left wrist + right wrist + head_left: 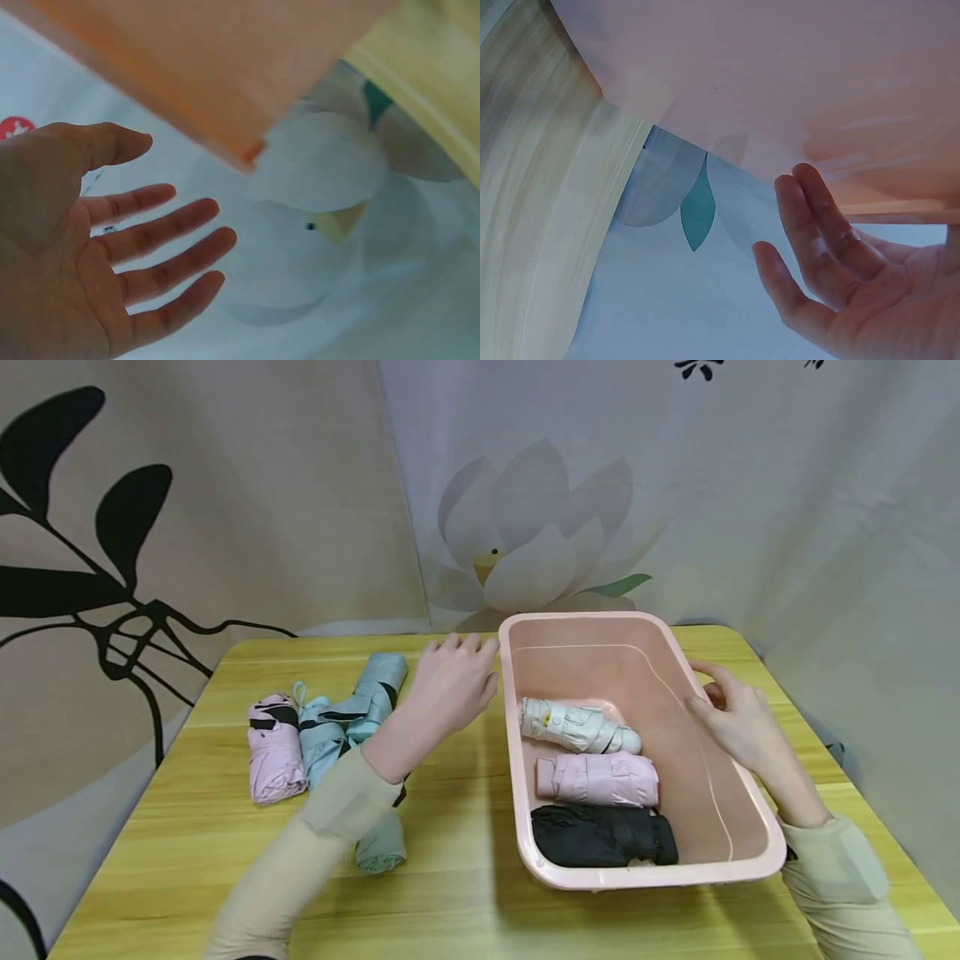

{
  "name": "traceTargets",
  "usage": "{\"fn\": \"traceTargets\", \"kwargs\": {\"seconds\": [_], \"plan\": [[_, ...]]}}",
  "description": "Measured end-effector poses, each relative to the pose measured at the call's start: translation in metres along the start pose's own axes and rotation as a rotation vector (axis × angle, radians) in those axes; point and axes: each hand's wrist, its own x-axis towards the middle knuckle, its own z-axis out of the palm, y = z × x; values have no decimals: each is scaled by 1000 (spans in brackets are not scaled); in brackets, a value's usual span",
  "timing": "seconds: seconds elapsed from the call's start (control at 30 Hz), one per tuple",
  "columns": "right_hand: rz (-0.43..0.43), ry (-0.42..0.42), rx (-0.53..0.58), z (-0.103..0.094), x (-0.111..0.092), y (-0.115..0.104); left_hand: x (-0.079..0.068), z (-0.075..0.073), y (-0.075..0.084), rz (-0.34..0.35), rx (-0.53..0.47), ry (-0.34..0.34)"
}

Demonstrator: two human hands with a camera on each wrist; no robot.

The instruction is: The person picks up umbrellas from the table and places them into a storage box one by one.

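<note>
A pink plastic basin (757, 802) stands on the table's right half, holding a folded white umbrella (581, 725), a folded pink umbrella (597, 779) and a folded black umbrella (600, 835). My left hand (455, 681) is just outside the basin's left rim; the left wrist view shows its fingers spread and nothing in the palm. At the right rim is my right hand (738, 718), thumb over the inner side and fingers outside. In the right wrist view those loosely bent fingers (795, 217) overlap the basin's outer wall (727, 82).
Left of the basin lie folded umbrellas: one pink with black marks (276, 752), light blue ones (378, 685) and a green one (381, 843), partly behind the left forearm. A printed curtain (315, 527) hangs behind the wooden table (450, 893).
</note>
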Motion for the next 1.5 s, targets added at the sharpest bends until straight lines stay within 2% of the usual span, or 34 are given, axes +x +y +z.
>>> {"fn": "traceTargets", "kwargs": {"seconds": [0.17,0.23,0.5,0.7,0.83,0.97,1.2,1.5], "plan": [[1,-18,17,0,0,0,-28,13,-11,-43,37,-15],[6,-25,19,-1,0,0,-39,17,-14,-72,42,-51],[5,-33,27,0,-1,0,-79,30,-23,-213,38,-286],[9,-33,21,0,0,0,-102,39,-29,-329,8,-398],[14,-35,19,0,0,0,-111,42,-29,-435,-23,-469],[14,-34,19,1,0,0,-117,43,-27,-510,-49,-549],[11,-27,25,1,0,2,-124,46,-24,-511,-42,-575],[19,-28,20,2,-1,2,-130,51,-17,-603,-140,-670]]}}
